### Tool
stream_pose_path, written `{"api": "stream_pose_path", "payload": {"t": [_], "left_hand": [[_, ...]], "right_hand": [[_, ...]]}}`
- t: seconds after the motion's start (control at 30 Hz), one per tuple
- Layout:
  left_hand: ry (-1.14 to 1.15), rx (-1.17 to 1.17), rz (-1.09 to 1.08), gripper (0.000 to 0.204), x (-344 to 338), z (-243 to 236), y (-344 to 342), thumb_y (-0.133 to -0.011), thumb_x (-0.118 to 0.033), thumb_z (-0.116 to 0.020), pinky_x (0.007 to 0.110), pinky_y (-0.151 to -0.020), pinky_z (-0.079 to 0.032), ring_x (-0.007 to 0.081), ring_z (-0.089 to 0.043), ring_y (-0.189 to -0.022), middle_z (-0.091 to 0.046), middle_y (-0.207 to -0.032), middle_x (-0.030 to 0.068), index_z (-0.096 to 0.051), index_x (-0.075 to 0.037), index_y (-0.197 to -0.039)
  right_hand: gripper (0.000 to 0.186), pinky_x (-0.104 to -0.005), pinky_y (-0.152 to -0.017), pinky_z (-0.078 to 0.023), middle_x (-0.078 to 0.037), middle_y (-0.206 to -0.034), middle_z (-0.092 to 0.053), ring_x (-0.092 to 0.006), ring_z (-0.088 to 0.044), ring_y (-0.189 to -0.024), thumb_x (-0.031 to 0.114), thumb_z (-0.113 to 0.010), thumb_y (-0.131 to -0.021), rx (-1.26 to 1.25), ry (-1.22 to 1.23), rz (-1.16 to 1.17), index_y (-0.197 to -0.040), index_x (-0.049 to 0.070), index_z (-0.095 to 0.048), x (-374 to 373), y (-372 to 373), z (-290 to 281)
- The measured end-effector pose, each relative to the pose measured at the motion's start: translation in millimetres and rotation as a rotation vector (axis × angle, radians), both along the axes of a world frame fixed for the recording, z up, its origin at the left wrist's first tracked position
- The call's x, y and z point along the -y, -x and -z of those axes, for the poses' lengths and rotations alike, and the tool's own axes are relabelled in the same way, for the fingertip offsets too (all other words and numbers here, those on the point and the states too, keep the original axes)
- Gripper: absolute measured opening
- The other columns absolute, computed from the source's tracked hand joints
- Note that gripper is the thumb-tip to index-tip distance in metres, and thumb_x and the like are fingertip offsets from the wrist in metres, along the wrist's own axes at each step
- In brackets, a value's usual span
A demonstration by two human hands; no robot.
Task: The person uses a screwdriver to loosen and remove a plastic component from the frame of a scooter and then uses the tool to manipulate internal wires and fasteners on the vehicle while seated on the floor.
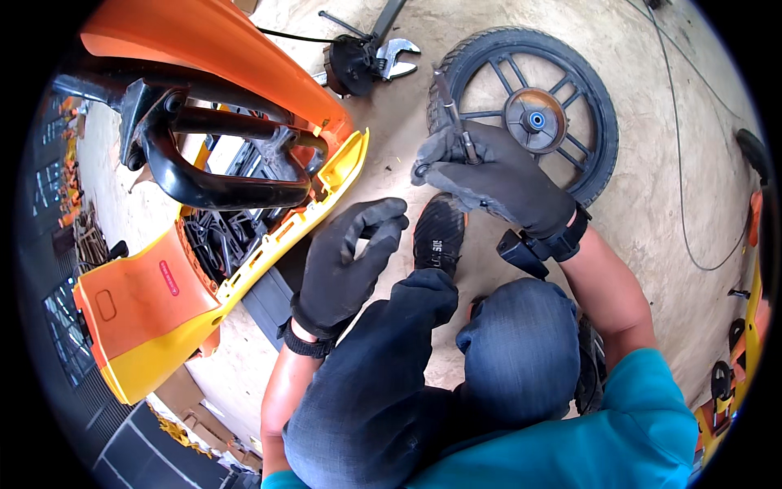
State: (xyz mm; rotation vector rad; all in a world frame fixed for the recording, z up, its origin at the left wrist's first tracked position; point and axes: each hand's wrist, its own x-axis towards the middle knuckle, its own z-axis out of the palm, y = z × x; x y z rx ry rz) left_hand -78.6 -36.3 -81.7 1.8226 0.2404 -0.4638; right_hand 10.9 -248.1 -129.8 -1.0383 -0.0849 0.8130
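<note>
My gloved right hand (501,175) is closed on a slim metal rod (446,99), held upward in front of a black tyred wheel (599,122) lying on the floor; a small dark ring shows at its fingertips. My gloved left hand (350,257) hangs lower, fingers loosely bent and apart with nothing visible in them, beside an orange and yellow plastic vehicle body (138,318). Across that body lies a black tubular frame (228,196), with black parts piled beneath.
An adjustable wrench (399,57) and a round black part (350,69) lie at the top. A thin cable (684,244) crosses the concrete floor (660,204) at right. More orange and yellow parts (753,326) line the right edge. My shoe (438,232) and bent knees occupy the lower middle.
</note>
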Motion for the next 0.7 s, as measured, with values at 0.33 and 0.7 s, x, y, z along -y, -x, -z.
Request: {"api": "stream_pose_path", "payload": {"t": [0.33, 0.7], "left_hand": [[0.183, 0.059, -0.168, 0.039, 28, -16, -26, -0.09, -0.007, -0.059, 0.019, -0.07, -0.043, 0.0077, -0.056, -0.081, -0.061, -0.098, 0.0052, -0.056, 0.004, -0.127], [0.183, 0.096, -0.18, 0.027, 32, -5, -28, -0.089, -0.004, -0.058, 0.021, -0.071, -0.045, 0.0082, -0.056, -0.081, -0.062, -0.097, 0.005, -0.062, 0.003, -0.114]], "right_hand": [[0.021, -0.0183, -0.055, -0.042, -0.003, -0.089, -0.061, -0.0031, -0.052, -0.065, 0.011, -0.062, -0.092, 0.085, 0.024, -0.056, -0.111, 0.002, -0.059, 2, 3, -19], [0.013, -0.0192, -0.057, -0.044, 0.001, -0.079, -0.057, -0.0035, -0.052, -0.066, 0.01, -0.066, -0.087, 0.04, 0.001, -0.019, -0.097, 0.003, -0.06, 5, 6, -15]]}}
